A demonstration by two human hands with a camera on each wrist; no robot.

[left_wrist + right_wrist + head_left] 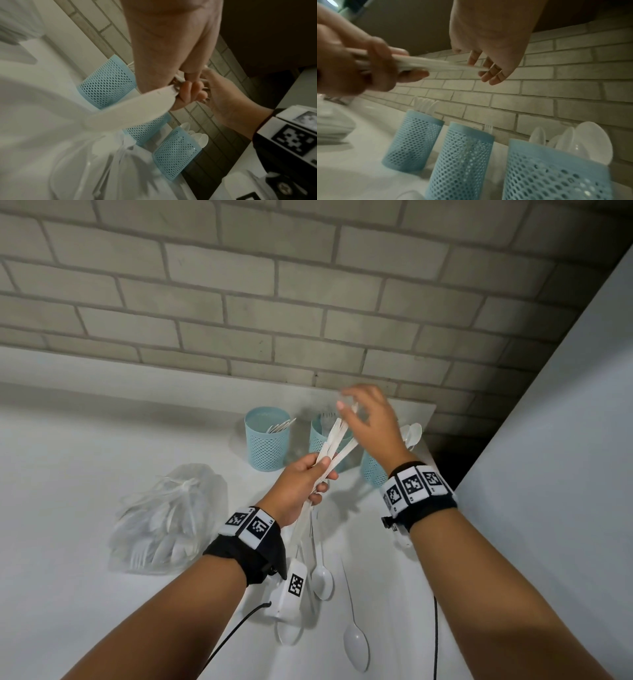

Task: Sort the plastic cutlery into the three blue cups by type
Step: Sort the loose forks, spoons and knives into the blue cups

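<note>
My left hand [320, 474] grips a bundle of white plastic cutlery [337, 436], handles fanned up and away, above the white counter. My right hand [349, 409] hovers over the handle ends; in the right wrist view its fingers [488, 70] are loosely spread and touch the tips of the bundle [445, 66] without closing on one. Three blue mesh cups stand by the brick wall: the left cup [267, 438] holds flat white pieces, the middle cup [320, 440] holds forks, and the right cup [556, 169] holds spoons [590, 142].
A knotted clear bag of more cutlery [168, 518] lies left of my left wrist. Loose white spoons [356, 645] lie on the counter [85, 457] below my hands. A grey panel [565, 440] bounds the counter on the right.
</note>
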